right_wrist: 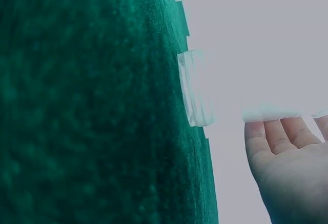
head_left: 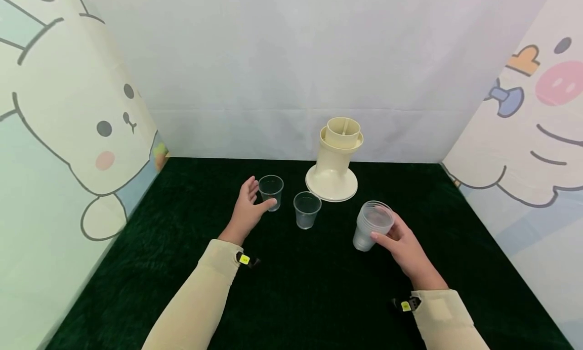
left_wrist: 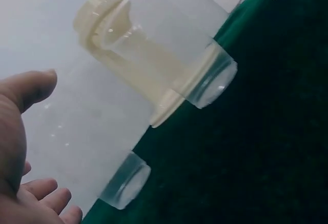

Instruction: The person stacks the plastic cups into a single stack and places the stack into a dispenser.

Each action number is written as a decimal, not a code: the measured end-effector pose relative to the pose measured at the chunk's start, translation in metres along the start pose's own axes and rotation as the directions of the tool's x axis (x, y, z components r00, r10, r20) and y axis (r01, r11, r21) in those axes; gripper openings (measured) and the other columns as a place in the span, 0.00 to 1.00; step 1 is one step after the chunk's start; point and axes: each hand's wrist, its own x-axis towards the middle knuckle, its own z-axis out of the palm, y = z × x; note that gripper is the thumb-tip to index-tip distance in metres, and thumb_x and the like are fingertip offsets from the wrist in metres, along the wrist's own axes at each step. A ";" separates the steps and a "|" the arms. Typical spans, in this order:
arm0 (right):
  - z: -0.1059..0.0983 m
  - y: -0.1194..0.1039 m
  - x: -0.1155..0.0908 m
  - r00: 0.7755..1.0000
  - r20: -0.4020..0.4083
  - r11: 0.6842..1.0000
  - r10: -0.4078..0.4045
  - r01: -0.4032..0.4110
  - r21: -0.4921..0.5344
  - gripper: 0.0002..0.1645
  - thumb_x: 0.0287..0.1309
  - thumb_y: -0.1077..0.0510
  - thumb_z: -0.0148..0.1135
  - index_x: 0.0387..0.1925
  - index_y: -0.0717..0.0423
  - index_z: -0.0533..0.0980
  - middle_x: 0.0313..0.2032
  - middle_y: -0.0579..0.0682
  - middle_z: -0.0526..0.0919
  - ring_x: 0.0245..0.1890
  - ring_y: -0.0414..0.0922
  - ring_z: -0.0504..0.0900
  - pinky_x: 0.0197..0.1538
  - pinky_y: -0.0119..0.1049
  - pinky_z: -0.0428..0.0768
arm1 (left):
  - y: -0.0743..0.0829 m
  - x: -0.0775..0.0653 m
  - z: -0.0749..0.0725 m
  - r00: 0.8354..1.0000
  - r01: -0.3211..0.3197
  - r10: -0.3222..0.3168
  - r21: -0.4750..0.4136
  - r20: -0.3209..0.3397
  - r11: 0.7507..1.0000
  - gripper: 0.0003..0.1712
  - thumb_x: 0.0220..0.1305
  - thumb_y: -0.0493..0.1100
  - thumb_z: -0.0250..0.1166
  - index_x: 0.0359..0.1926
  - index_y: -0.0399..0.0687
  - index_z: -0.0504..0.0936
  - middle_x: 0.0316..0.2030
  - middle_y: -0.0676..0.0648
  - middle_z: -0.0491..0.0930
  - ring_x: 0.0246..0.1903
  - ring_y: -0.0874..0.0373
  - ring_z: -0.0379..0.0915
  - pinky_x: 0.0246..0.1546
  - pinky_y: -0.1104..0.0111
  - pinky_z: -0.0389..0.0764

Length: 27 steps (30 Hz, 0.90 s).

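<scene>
Stacked clear plastic cups (head_left: pixel 365 232), right of the frame's centre, are gripped by the right hand (head_left: pixel 406 246); the left hand (head_left: pixel 246 211) spreads loosely at a single clear plastic cup (head_left: pixel 271 184). Separating cups seems underway; the next move likely calls for drawing one free.

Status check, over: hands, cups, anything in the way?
Left hand open at the left plastic cup, contact unclear. Right hand grips the nested plastic cup stack. Middle plastic cup between the hands; cream stand farther back.
</scene>
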 end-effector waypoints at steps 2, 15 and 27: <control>0.000 0.000 0.000 1.000 0.002 1.000 -0.003 0.003 -0.001 0.40 0.74 0.56 0.62 0.79 0.51 0.56 0.72 0.58 0.63 0.65 0.45 0.70 0.57 0.24 0.74 | -0.003 0.001 0.002 1.000 0.002 -0.002 0.005 0.008 1.000 0.59 0.63 0.48 0.76 0.82 0.51 0.46 0.80 0.45 0.51 0.78 0.51 0.48 0.77 0.55 0.51; 0.002 -0.001 0.000 1.000 0.006 1.000 0.006 -0.006 0.007 0.40 0.74 0.56 0.62 0.79 0.51 0.55 0.72 0.58 0.62 0.64 0.44 0.70 0.57 0.25 0.74 | -0.016 0.000 0.013 1.000 0.008 -0.009 0.029 0.008 1.000 0.56 0.64 0.46 0.75 0.82 0.51 0.48 0.77 0.43 0.56 0.77 0.48 0.51 0.76 0.55 0.53; 0.000 0.000 -0.002 1.000 0.006 1.000 -0.001 0.001 0.018 0.39 0.74 0.56 0.61 0.79 0.50 0.56 0.72 0.57 0.62 0.64 0.45 0.70 0.57 0.25 0.75 | -0.019 0.008 0.020 0.999 0.041 -0.041 -0.009 -0.026 0.999 0.53 0.64 0.47 0.74 0.81 0.54 0.51 0.73 0.45 0.63 0.74 0.48 0.57 0.74 0.53 0.59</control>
